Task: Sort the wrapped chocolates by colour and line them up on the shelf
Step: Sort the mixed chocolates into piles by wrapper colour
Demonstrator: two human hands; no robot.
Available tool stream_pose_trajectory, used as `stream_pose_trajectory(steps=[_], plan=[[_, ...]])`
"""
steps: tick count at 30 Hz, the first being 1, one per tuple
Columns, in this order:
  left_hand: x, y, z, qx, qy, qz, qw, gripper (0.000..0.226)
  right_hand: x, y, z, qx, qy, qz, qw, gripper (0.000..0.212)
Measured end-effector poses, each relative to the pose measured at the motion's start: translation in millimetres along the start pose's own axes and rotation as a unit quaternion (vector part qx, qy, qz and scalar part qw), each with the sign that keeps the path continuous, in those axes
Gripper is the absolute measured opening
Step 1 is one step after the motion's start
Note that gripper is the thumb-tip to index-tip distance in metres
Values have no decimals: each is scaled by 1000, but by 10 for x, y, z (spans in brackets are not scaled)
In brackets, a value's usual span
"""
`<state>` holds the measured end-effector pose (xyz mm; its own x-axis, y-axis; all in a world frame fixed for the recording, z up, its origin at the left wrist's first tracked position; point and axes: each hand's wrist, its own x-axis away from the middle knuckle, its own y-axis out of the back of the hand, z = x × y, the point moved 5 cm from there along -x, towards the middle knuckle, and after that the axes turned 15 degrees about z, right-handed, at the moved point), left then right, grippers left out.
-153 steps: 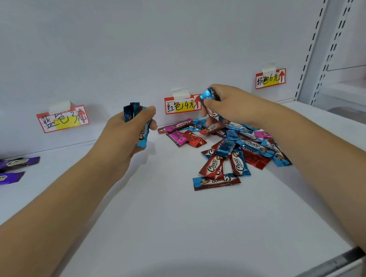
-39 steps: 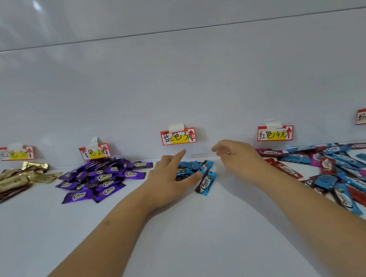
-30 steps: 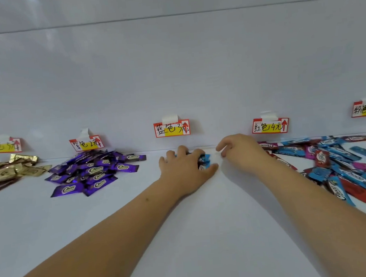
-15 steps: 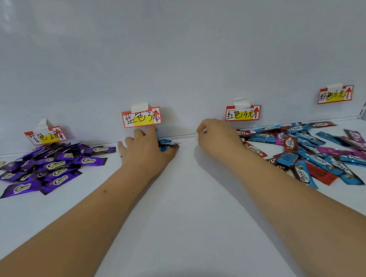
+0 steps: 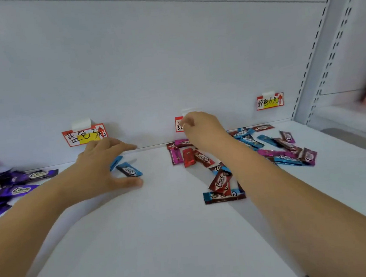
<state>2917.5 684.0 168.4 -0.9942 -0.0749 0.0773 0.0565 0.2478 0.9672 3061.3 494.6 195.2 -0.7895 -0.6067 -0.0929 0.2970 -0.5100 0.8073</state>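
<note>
My left hand (image 5: 104,166) hovers with spread fingers over a few blue chocolates (image 5: 128,170) lying on the white shelf (image 5: 159,230) below the blue price tag (image 5: 84,134). It holds nothing. My right hand (image 5: 201,132) is lifted above the mixed pile of red, blue and pink chocolates (image 5: 223,168), its fingers loosely curled in front of the red price tag (image 5: 178,124). I see nothing in that hand. A purple pile (image 5: 8,188) lies at the far left.
A pink price tag (image 5: 269,101) is stuck on the back wall at the right. A slotted upright post (image 5: 317,58) bounds the shelf on the right, with another shelf bay beyond it. The shelf's front edge runs along the bottom right.
My left hand has lifted off the blue chocolates and spread open, uncovering them. My right hand has moved right, over the mixed pile. The view has swung right.
</note>
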Motion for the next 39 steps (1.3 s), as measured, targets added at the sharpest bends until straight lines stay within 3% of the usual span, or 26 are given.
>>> stream_pose_trajectory(steps=[4,7,14,23,26,29,31,34,39], plan=[[-114,53,-344,88,-59,-21,994,47,-27,294,-631,84,-35,32,995,29],[-376,-4,-755,73,-101,-19,992,30,-71,436,-928,145,-21,75,986,28],[-1197,-374,-1458,18,-74,-1,997,27,-91,364,-1154,203,30,89,975,37],[-1303,-432,-1378,15,-53,-145,988,20,-141,385,-1136,203,63,62,975,18],[-1261,-365,-1314,98,-40,-175,979,21,-128,456,-1146,194,63,33,978,19],[-1195,-278,-1143,202,-8,-202,958,25,-97,631,-1195,133,38,-46,989,20],[-1178,-250,-1027,233,12,-199,952,28,-81,703,-1242,101,17,-75,992,21],[-1197,-271,-970,259,36,-162,952,30,-107,685,-1263,65,14,-54,996,24],[-1193,-368,-1076,84,7,-59,995,32,-134,470,-1213,73,59,63,994,34]])
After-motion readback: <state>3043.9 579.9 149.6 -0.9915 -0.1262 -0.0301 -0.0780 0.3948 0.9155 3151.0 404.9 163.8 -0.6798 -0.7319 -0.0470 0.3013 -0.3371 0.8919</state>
